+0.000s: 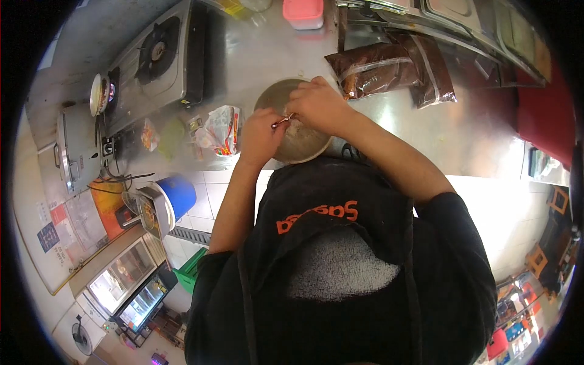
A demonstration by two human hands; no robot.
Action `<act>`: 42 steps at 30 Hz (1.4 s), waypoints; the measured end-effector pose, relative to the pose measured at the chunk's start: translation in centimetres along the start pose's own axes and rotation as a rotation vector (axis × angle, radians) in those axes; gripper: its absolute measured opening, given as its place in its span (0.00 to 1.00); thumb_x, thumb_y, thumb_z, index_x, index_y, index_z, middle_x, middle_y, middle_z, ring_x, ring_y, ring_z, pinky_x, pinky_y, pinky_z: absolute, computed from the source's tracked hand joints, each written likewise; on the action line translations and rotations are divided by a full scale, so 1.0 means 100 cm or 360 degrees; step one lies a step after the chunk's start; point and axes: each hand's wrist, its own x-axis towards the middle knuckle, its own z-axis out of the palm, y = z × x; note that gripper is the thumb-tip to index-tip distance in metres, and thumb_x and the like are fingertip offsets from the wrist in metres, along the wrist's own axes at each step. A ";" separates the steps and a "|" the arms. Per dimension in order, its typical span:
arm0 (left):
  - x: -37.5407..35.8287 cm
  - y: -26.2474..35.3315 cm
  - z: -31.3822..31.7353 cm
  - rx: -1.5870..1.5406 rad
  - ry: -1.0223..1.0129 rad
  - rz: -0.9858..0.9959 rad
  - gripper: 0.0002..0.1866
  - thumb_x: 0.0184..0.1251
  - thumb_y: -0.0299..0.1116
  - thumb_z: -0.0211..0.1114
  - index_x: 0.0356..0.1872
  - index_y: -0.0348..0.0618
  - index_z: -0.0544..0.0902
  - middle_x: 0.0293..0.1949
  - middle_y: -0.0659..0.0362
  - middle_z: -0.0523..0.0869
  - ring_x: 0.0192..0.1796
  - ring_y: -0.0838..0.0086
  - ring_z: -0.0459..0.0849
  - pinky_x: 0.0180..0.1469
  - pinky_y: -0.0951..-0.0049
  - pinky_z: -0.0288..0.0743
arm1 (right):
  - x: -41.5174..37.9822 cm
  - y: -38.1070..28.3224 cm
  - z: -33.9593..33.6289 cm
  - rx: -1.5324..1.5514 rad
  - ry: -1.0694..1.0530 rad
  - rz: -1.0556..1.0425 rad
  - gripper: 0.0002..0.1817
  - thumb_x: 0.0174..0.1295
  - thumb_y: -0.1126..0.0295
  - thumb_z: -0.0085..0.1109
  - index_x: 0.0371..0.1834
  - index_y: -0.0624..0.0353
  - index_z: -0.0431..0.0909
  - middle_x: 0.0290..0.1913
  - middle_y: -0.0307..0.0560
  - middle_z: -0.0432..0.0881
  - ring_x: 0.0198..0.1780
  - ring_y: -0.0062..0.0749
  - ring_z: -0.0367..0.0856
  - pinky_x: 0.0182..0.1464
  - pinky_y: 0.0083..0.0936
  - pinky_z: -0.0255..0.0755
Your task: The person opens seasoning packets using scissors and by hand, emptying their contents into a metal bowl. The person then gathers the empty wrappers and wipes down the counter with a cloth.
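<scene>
Both my hands are over a wide round bowl (310, 149) on the steel counter, with pale contents partly visible inside. My left hand (261, 132) is closed at the bowl's left side. My right hand (320, 104) reaches over the bowl from the right, its fingers pinched together. Between the fingertips of both hands is a small reddish-brown, shiny piece (281, 121), too small to name. Just left of my left hand lies a crumpled white and red plastic packet (224, 129). Two brown plastic pouches (383, 70) lie beyond my right forearm.
A gas stove (161, 58) stands at the upper left, and a small flame burns by a pan (97, 94) beside it. A pink-lidded tub (303, 13) sits at the counter's back. A blue bucket (179, 196) and a green crate (190, 269) are below the counter, left.
</scene>
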 end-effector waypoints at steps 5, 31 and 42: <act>0.002 0.003 -0.007 0.0210 -0.0079 -0.0118 0.05 0.57 0.30 0.68 0.27 0.40 0.84 0.30 0.54 0.82 0.39 0.55 0.80 0.41 0.56 0.72 | -0.004 0.000 0.005 0.0037 0.0102 -0.0001 0.06 0.51 0.64 0.66 0.33 0.44 0.86 0.33 0.32 0.81 0.46 0.29 0.79 0.52 0.34 0.68; -0.002 -0.011 0.000 0.0352 -0.0075 0.0078 0.06 0.54 0.31 0.66 0.32 0.43 0.87 0.34 0.50 0.83 0.41 0.52 0.81 0.44 0.56 0.75 | -0.004 0.003 0.031 -0.0074 -0.0157 0.0113 0.07 0.55 0.66 0.59 0.36 0.44 0.85 0.36 0.34 0.85 0.48 0.31 0.82 0.54 0.35 0.72; -0.021 -0.016 0.008 0.0376 0.0001 0.0025 0.08 0.58 0.34 0.65 0.35 0.45 0.87 0.36 0.50 0.83 0.42 0.51 0.81 0.44 0.52 0.71 | 0.003 -0.019 0.026 -0.0019 0.0088 0.0071 0.09 0.53 0.64 0.58 0.32 0.51 0.87 0.36 0.49 0.86 0.42 0.46 0.86 0.45 0.42 0.80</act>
